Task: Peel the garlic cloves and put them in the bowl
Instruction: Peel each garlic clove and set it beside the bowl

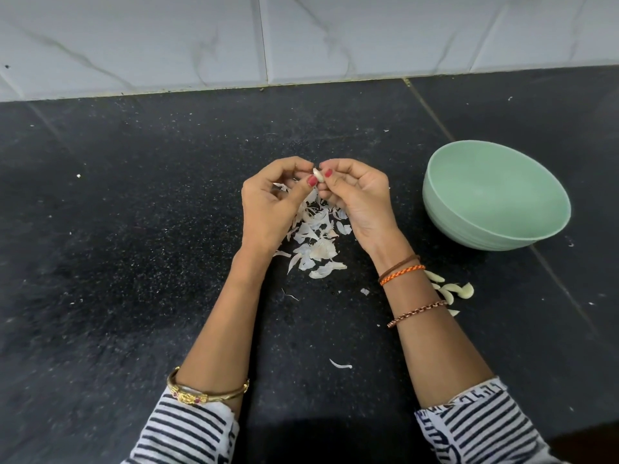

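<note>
Over the middle of the black stone counter (140, 249), a person's two hands meet fingertip to fingertip, both pinching one small pale garlic clove (318, 175) between them. The left hand (271, 204) comes in from about seven o'clock, its thumb and forefinger closed on the clove's lower end, the other fingers curled loosely into the palm. The right hand (360, 195) comes in from about five o'clock and nips the same clove with thumb and forefinger from the other side; both thumbnails are painted red. Directly beneath the hands, toward six o'clock of them, lies a heap of papery garlic skins (315, 239) scattered on the counter, with a stray curl of skin (341, 365) farther down between the forearms. At three o'clock from the hands stands a pale green bowl (445, 195), upright, well apart from them; nothing can be seen inside it from here. A small cluster of peeled cloves (455, 289) lies on the counter at about four o'clock, just beside the right forearm and partly hidden by it, near the bowl but outside it. Thread bracelets (400, 271) circle the right wrist, a gold bangle (207, 391) the left forearm, and striped sleeves (187, 430) cover both arms. White marble-look tiles (301, 38) run along twelve o'clock.
</note>
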